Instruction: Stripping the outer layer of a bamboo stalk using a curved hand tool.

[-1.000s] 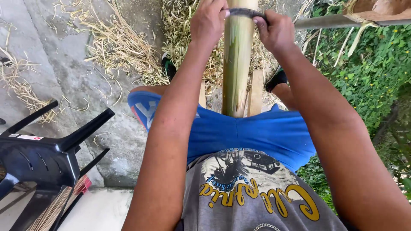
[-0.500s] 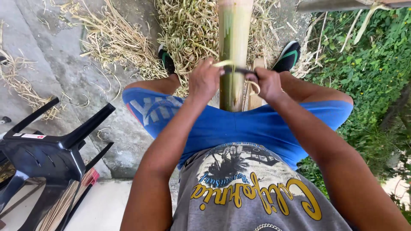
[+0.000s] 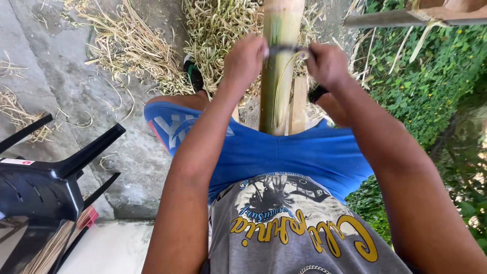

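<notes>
The left hand (image 3: 244,62) and right hand (image 3: 327,63) are each gripping, fists closed, one end of a blade (image 3: 285,49) lying across the upright bamboo pole (image 3: 278,76) between them.

The person wears bright blue shorts (image 3: 284,152) with a pale blue and white pattern and a thin red edge on the left leg, and a grey T-shirt (image 3: 299,238) printed with a dark picture and curling yellow lettering. Both arms are bare to the left hand (image 3: 244,60) and right hand (image 3: 327,63), no sleeves showing. A dark shoe (image 3: 192,75) with green trim covers the left foot, and a thin chain (image 3: 313,269) lies at the shirt's lower edge.
</notes>
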